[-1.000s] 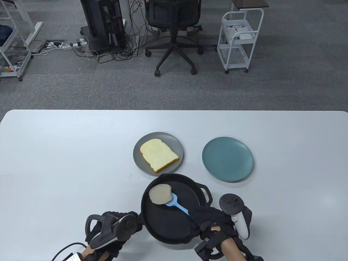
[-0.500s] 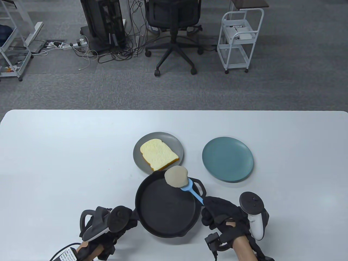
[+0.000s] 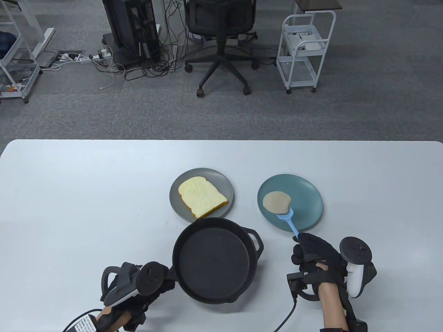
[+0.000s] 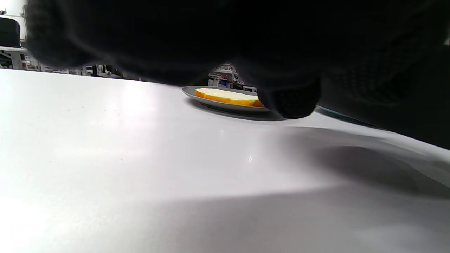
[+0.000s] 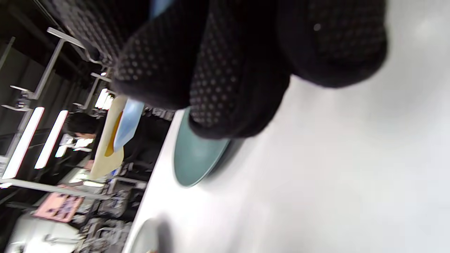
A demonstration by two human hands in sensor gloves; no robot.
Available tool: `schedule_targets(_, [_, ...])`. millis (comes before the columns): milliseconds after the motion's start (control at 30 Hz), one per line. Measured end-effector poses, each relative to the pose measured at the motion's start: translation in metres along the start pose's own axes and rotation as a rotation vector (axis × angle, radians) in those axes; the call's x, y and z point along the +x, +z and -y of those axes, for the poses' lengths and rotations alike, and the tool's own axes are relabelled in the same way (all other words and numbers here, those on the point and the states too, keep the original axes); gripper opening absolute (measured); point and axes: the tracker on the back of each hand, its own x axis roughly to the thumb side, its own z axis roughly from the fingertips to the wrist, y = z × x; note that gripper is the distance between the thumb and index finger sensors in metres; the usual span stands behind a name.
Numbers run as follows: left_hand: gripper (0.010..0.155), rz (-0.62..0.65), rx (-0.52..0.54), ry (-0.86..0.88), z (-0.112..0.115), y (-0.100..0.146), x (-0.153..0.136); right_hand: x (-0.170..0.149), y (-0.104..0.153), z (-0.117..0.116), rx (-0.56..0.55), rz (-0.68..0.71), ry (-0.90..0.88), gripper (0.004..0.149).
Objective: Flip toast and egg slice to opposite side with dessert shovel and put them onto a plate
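My right hand (image 3: 313,256) grips the handle of the blue dessert shovel (image 3: 290,224). The pale egg slice (image 3: 276,202) rides on its blade above the teal plate (image 3: 304,193); in the right wrist view the egg slice (image 5: 105,154) and shovel blade (image 5: 128,123) float clear of the teal plate (image 5: 197,158). The toast (image 3: 201,197) lies on the grey plate (image 3: 176,204), and the toast (image 4: 228,97) also shows in the left wrist view. My left hand (image 3: 155,287) holds the handle of the black frying pan (image 3: 211,261), which has nothing in it.
The pan sits near the table's front edge between my hands. Beyond the table's far edge stand an office chair (image 3: 221,38), a white cart (image 3: 304,52) and a computer rack (image 3: 131,31) with cables on the carpet.
My right hand carried the shovel with the egg slice out of the pan, up and rightward over the teal plate. The pan shifted slightly left and towards me, then stayed put.
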Motion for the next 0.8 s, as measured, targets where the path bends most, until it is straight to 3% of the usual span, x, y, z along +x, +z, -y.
schedule_targets(300, [0.048,0.022,0.016,-0.014,-0.003,0.004,0.005,0.003,-0.026,-0.015,-0.13,-0.04,0.241,0.049])
schedule_targets(600, [0.048,0.026,0.013,0.006,-0.003,0.005,0.006,0.04,-0.021,-0.026,-0.426,0.15,0.744,0.048])
schedule_targets(800, [0.049,0.014,0.004,0.012,-0.002,0.004,0.003,0.056,-0.017,-0.035,-0.518,0.26,0.977,0.048])
